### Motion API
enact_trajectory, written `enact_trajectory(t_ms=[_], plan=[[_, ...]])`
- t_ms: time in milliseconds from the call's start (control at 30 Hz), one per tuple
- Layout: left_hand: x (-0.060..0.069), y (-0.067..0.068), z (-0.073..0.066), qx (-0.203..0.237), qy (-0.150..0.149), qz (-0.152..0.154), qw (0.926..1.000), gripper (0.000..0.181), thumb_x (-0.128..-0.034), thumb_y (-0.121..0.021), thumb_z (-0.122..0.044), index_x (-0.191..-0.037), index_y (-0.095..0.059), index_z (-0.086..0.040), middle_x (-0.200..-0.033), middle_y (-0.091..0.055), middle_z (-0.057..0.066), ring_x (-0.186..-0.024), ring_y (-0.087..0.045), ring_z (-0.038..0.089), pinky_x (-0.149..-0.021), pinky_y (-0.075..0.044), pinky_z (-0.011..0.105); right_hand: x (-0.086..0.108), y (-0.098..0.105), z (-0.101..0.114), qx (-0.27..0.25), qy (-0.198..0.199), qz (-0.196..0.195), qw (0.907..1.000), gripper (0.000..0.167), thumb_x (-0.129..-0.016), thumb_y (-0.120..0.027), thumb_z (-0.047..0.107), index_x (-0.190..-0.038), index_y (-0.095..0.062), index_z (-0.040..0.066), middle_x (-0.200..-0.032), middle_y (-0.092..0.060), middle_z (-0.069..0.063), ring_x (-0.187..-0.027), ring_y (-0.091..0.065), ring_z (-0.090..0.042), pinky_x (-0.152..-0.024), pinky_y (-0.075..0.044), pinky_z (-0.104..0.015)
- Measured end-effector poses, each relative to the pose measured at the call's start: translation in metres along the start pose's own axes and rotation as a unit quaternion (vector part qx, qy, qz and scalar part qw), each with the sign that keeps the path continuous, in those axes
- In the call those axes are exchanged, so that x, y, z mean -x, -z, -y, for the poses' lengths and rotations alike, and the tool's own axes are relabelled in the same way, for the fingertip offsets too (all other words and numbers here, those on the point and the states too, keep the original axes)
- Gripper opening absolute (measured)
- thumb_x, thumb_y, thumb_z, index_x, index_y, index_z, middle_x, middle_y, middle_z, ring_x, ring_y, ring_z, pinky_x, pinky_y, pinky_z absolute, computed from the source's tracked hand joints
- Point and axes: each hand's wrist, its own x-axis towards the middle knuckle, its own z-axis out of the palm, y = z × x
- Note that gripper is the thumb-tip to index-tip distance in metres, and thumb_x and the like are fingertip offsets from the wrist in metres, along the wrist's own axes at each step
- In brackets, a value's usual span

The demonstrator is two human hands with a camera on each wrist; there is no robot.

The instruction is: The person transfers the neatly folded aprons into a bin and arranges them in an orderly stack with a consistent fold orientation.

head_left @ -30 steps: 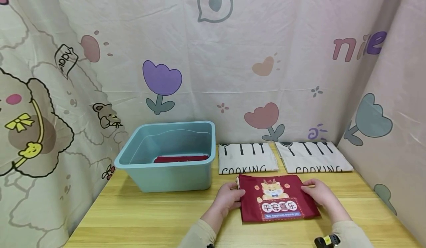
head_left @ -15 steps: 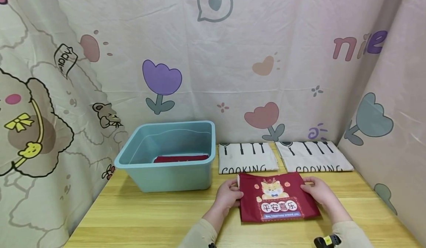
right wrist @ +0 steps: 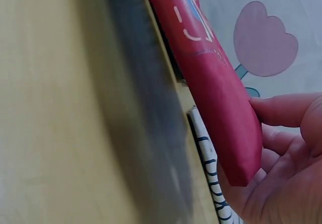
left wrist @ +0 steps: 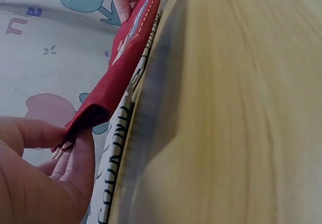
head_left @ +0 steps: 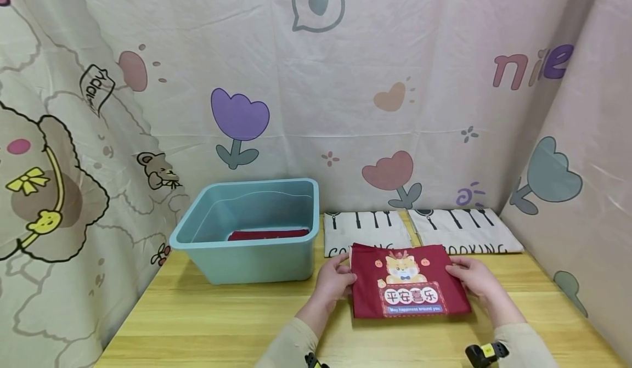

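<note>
Red folded cloth w/ a cartoon animal print, Chinese lettering & a blue strip is held just above the near right part of the wood-grain bench, shadow under it in both wrist views. L hand pinches its left edge, thumb on top, fingers below; R hand grips the right edge same way. So both hands hold the same cloth btwn them, folded layers showing at the left end.

Far side, right behind it: left white cloth & right white cloth, both folded flat w/ utensil prints & "COOKING" text, partly covered in head view. Blue tub sits far left of the cloth, another red piece inside at the bottom. Patterned curtain hangs at far side.
</note>
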Motion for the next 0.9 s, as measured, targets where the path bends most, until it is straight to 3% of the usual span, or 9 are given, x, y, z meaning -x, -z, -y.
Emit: enact_trajectory(t_ms=[233, 367, 633, 900], plan=[[-0.001, 0.002, -0.009, 0.006, -0.018, -0.001, 0.9998, 0.058, -0.0867, -0.065, 0.009, -0.142, -0.052, -0.003, -0.096, -0.068, 0.008, -0.080, -0.067, 0.018, -0.073, -0.059, 0.040, 0.002, 0.005, 0.009, 0.016, 0.014, 0.000, 0.9998, 0.056, -0.102, -0.051, 0.016, -0.141, -0.031, -0.019, -0.119, -0.057, -0.030, -0.088, -0.062, -0.017, -0.072, -0.058, -0.035], [0.001, 0.004, -0.017, 0.007, -0.034, 0.000, 0.9994, 0.058, -0.0864, -0.064, 0.010, -0.141, -0.053, -0.003, -0.098, -0.067, 0.009, -0.082, -0.065, 0.019, -0.073, -0.059, 0.040, 0.004, 0.009, 0.014, -0.005, 0.021, 0.012, 0.9997, 0.059, -0.103, -0.052, 0.019, -0.143, -0.030, -0.018, -0.128, -0.050, -0.033, -0.096, -0.060, -0.017, -0.079, -0.057, -0.036], [0.002, 0.008, -0.031, 0.007, -0.062, 0.003, 0.9980, 0.058, -0.0844, -0.065, 0.011, -0.140, -0.054, -0.002, -0.097, -0.065, 0.011, -0.083, -0.064, 0.019, -0.070, -0.059, 0.036, 0.005, 0.015, 0.019, -0.067, 0.031, 0.023, 0.9970, 0.061, -0.102, -0.056, 0.020, -0.144, -0.029, -0.016, -0.111, -0.060, -0.004, -0.092, -0.060, -0.009, -0.080, -0.057, -0.035], [0.006, 0.010, -0.048, 0.031, -0.065, 0.023, 0.9972, 0.058, -0.0870, -0.064, 0.009, -0.141, -0.054, -0.007, -0.100, -0.067, 0.011, -0.084, -0.065, 0.020, -0.076, -0.059, 0.038, 0.007, 0.019, 0.027, -0.098, 0.062, 0.029, 0.9928, 0.060, -0.102, -0.054, 0.016, -0.144, -0.026, -0.017, -0.103, -0.060, 0.006, -0.090, -0.061, -0.007, -0.078, -0.058, -0.034]])
